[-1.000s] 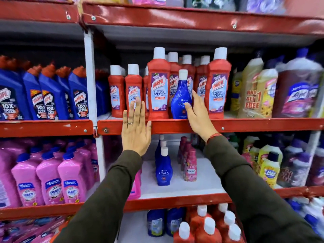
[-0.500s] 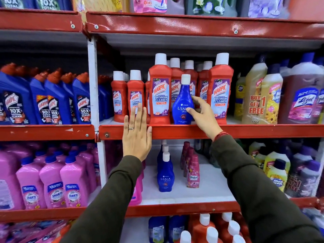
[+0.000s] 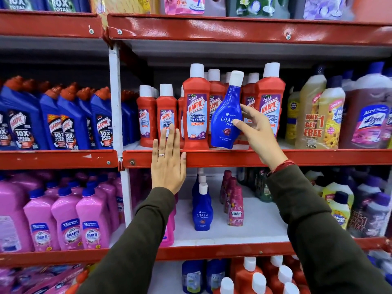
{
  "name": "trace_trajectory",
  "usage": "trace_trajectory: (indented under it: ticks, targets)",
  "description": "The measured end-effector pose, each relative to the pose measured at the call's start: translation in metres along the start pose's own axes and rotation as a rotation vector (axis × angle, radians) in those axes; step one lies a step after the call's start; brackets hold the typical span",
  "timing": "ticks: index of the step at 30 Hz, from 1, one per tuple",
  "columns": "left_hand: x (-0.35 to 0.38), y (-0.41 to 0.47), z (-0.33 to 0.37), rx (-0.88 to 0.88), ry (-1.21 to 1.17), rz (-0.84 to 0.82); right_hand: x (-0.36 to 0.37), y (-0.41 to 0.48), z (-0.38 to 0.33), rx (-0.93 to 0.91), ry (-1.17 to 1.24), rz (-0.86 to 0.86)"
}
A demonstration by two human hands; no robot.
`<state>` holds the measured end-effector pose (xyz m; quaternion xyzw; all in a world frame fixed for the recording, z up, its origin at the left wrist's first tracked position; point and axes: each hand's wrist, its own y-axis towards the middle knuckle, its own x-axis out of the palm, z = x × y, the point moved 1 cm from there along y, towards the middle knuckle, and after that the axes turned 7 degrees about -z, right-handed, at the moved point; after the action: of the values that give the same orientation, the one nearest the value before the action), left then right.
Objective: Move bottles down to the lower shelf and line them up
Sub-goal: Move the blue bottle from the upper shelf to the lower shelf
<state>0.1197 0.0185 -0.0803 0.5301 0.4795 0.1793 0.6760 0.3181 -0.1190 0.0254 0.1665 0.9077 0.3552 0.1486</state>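
A blue Ujala bottle (image 3: 226, 117) with a white cap tilts to the right at the front edge of the upper red shelf (image 3: 318, 157), among red Harpic bottles (image 3: 196, 115). My right hand (image 3: 257, 132) grips its right side, thumb on the label. My left hand (image 3: 168, 164) lies flat and open against the shelf's front lip, fingers pointing up. On the lower shelf (image 3: 244, 228), a row of blue Ujala bottles (image 3: 202, 211) stands front to back, with a row of pink Comfort bottles (image 3: 235, 209) just right of it.
Blue Harpic bottles (image 3: 63, 122) fill the upper left bay, pink Shakti bottles (image 3: 65, 223) the lower left. Yellow and purple cleaner bottles (image 3: 331, 115) crowd the right side of both shelves. A white upright post (image 3: 116, 98) divides the bays. More red bottles (image 3: 254, 279) stand below.
My right hand has closed around the blue Ujala bottle and tipped it to the right, lifting it slightly. The left hand stays on the shelf lip.
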Motion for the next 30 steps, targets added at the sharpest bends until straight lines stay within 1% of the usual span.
trace_trajectory:
  ticks: [7, 10, 14, 18, 23, 27, 30]
  targets:
    - [-0.004, -0.015, 0.001, -0.017, -0.081, -0.028, 0.011, -0.056, 0.016, 0.04, 0.067, -0.067]
    - [-0.006, -0.041, 0.001, -0.049, -0.132, -0.021, 0.019, -0.083, 0.036, 0.06, 0.095, -0.108]
    - [0.002, -0.092, -0.001, -0.037, -0.193, -0.025, 0.033, -0.118, 0.069, 0.088, 0.045, -0.159]
    - [0.022, -0.139, -0.008, -0.053, -0.202, -0.093, 0.051, -0.145, 0.109, 0.177, -0.017, -0.16]
    - [0.04, -0.182, -0.013, -0.076, -0.186, -0.216, 0.07, -0.168, 0.158, 0.218, -0.108, -0.157]
    - [0.054, -0.208, -0.018, -0.088, -0.174, -0.299, 0.084, -0.178, 0.186, 0.272, -0.09, -0.1]
    - [0.067, -0.22, -0.018, -0.092, -0.145, -0.331, 0.09, -0.175, 0.198, 0.303, -0.096, -0.06]
